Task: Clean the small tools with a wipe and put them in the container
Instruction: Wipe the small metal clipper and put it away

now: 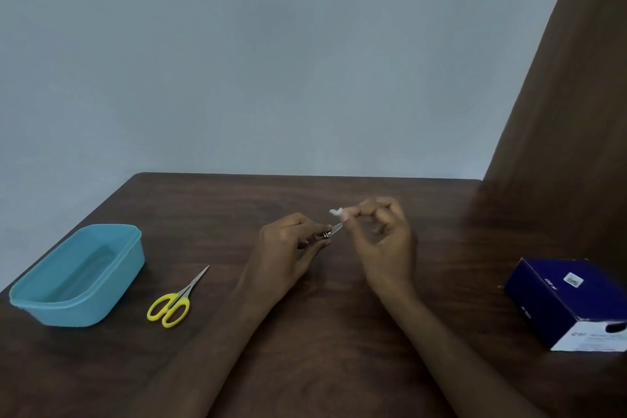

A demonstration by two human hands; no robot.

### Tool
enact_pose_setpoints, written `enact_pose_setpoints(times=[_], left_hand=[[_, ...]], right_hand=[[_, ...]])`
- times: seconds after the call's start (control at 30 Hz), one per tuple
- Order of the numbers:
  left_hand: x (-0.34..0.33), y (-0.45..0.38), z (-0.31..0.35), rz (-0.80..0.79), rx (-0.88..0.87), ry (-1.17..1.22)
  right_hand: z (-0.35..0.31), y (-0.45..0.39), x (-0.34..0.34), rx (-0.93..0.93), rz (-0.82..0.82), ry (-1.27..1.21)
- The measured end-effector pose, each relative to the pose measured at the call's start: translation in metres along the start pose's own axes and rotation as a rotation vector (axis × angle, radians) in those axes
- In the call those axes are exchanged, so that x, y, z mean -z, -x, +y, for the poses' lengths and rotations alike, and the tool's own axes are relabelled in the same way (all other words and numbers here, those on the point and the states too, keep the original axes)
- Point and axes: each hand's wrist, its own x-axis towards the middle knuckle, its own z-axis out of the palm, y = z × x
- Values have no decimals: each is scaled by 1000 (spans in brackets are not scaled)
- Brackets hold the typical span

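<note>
— What is held above the table [305,332]?
— A small metal tool [330,231] is pinched at one end by the left hand [288,248]; its other end is met by a bit of white wipe [336,212], pinched in the curled fingers of the right hand [383,241].
— And the rest?
— The scissors [174,300] are left lying beside the blue container [76,276]; a dark blue box [573,302] is set well apart, on the right.

Dark wood-grain table [305,332], metal clipper [330,231]
</note>
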Motion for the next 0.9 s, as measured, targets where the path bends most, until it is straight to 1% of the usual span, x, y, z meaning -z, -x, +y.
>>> enact_pose_setpoints(times=[0.03,0.07,0.1,0.17,0.27,0.33,0.37,0.43,0.5,0.53,0.6,0.67,0.8,0.9], left_hand=[[0,0,-1,9,-3,-12],[1,0,-1,21,-6,-23],[2,1,-2,31,-6,-34],[2,0,-5,43,13,-37],[1,0,-8,62,66,-10],[1,0,-7,72,95,26],[1,0,-6,75,104,45],[1,0,-4,75,110,61],[2,1,-2,67,108,59],[2,1,-1,67,116,69],[3,0,0,78,173,111],[5,-1,2,90,257,170],[6,-3,4,128,394,289],[4,-4,4,139,480,452]], right_hand=[[2,1,2,177,-42,171],[5,4,2,299,-82,305],[6,7,0,348,-103,395],[8,9,-4,300,-60,440],[12,4,1,180,73,430],[14,0,7,165,88,366],[12,-1,9,186,86,321],[5,2,8,284,73,278],[2,6,3,390,20,308],[3,8,1,400,-12,350],[7,8,-2,318,-41,431],[9,9,-3,227,-29,441],[7,12,-6,133,-50,338],[9,13,-10,44,-90,252]])
